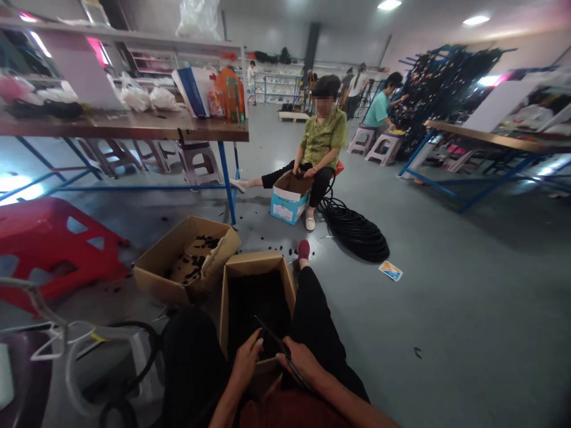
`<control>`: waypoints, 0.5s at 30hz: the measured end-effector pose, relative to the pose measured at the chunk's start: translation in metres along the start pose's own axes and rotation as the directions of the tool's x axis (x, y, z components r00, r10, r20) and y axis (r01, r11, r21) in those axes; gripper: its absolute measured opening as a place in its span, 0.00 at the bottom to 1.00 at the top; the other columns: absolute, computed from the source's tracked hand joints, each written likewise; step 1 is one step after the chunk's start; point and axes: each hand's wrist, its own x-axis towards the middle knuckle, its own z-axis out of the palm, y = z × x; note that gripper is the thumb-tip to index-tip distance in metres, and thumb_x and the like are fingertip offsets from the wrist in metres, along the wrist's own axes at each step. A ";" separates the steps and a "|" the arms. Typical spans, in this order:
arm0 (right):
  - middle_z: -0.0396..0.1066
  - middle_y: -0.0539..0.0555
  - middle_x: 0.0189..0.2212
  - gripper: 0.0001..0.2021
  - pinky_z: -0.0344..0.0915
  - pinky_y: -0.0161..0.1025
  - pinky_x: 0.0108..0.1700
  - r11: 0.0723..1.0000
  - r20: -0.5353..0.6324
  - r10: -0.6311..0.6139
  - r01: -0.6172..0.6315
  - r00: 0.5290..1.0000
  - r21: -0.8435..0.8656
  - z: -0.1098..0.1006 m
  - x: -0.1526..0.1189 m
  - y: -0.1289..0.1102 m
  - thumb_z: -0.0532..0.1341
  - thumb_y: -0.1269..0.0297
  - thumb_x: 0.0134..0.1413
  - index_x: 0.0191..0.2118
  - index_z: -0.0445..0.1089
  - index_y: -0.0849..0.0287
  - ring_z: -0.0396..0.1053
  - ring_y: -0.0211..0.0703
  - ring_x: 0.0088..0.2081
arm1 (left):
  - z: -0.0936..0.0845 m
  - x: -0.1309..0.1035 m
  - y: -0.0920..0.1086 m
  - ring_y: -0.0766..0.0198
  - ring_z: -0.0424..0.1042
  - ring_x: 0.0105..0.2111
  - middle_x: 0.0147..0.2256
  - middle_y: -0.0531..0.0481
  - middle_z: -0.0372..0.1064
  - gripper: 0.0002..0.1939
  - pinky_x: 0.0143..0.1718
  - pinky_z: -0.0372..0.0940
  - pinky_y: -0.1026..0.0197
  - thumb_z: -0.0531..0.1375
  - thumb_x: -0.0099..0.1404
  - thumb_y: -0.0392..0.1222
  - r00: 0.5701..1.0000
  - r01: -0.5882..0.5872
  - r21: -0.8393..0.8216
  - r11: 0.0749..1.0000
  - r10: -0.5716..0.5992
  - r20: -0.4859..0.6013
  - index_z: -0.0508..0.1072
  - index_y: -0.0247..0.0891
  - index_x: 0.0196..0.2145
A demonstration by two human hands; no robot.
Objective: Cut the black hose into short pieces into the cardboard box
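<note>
My left hand [247, 358] is closed, thumb and fingers pinched on a small black piece [261, 334] over the open cardboard box [225, 315] between my legs. My right hand [304, 360] is closed around a long, thin black thing [279, 342]. It slants from above the box back past my palm toward my lap; whether it is a strip, a tube or a blade I cannot tell. A dark mass of black pieces [254, 291] fills much of the box.
Left of my box stands a second cardboard box [156, 276] with scattered black pieces. A red stool [57, 244] lies farther left. A seated person [323, 139] faces me behind a blue box [288, 208]. Beside them lies a coil of black tubing [357, 232]; a card [391, 271] is nearby.
</note>
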 end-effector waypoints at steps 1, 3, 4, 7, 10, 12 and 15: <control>0.76 0.64 0.45 0.15 0.61 0.38 0.42 1.000 0.001 0.013 -0.013 1.000 -0.020 -0.001 0.000 -0.001 0.54 0.59 0.62 0.49 0.68 0.61 0.75 0.54 0.48 | 0.001 0.001 0.000 0.60 0.69 0.30 0.32 0.45 0.74 0.42 0.34 0.66 0.57 0.54 0.55 0.64 1.000 0.000 0.001 1.000 0.000 -0.002 0.71 0.29 0.57; 0.77 0.63 0.45 0.15 0.61 0.38 0.42 0.998 0.003 0.035 -0.034 0.999 -0.056 -0.001 0.001 -0.002 0.54 0.58 0.62 0.50 0.68 0.60 0.75 0.54 0.48 | 0.002 0.003 -0.001 0.63 0.64 0.26 0.30 0.46 0.70 0.47 0.31 0.62 0.58 0.52 0.54 0.66 1.000 0.011 0.008 1.000 -0.011 0.003 0.69 0.23 0.59; 0.77 0.63 0.45 0.15 0.62 0.38 0.42 0.997 0.005 0.042 -0.041 0.999 -0.072 -0.002 0.001 -0.002 0.54 0.58 0.62 0.50 0.68 0.59 0.75 0.54 0.48 | 0.003 0.004 -0.001 0.63 0.62 0.25 0.29 0.46 0.69 0.49 0.30 0.61 0.58 0.52 0.54 0.66 1.000 0.021 0.011 1.000 -0.021 0.006 0.68 0.21 0.60; 0.77 0.62 0.45 0.16 0.62 0.38 0.43 0.991 0.003 0.058 -0.058 0.998 -0.117 -0.001 0.003 0.000 0.54 0.58 0.62 0.50 0.68 0.57 0.75 0.53 0.48 | 0.005 0.006 -0.002 0.64 0.60 0.25 0.28 0.48 0.66 0.51 0.30 0.58 0.59 0.51 0.52 0.67 1.000 0.029 0.018 0.999 -0.029 0.007 0.67 0.20 0.60; 0.77 0.63 0.45 0.17 0.63 0.40 0.43 0.988 0.005 0.079 -0.077 0.997 -0.135 0.002 0.006 0.004 0.54 0.57 0.61 0.51 0.69 0.57 0.75 0.55 0.48 | 0.005 0.009 -0.006 0.64 0.59 0.25 0.28 0.48 0.65 0.50 0.30 0.57 0.59 0.50 0.53 0.67 1.000 0.020 0.034 0.999 -0.021 0.010 0.67 0.21 0.60; 0.77 0.64 0.44 0.17 0.64 0.41 0.42 0.987 0.006 0.088 -0.087 0.996 -0.133 0.005 0.009 0.007 0.54 0.57 0.61 0.52 0.69 0.58 0.75 0.57 0.48 | 0.006 0.010 -0.008 0.64 0.59 0.25 0.27 0.48 0.65 0.50 0.30 0.57 0.59 0.50 0.53 0.67 1.000 0.020 0.051 0.999 -0.020 0.014 0.67 0.21 0.60; 0.77 0.66 0.44 0.18 0.65 0.41 0.42 0.987 0.004 0.103 -0.101 0.995 -0.128 0.009 0.011 0.011 0.53 0.58 0.62 0.52 0.69 0.58 0.75 0.58 0.47 | 0.006 0.012 -0.011 0.64 0.59 0.25 0.27 0.49 0.65 0.49 0.30 0.57 0.60 0.50 0.53 0.67 1.000 0.024 0.072 0.997 -0.025 0.007 0.68 0.23 0.59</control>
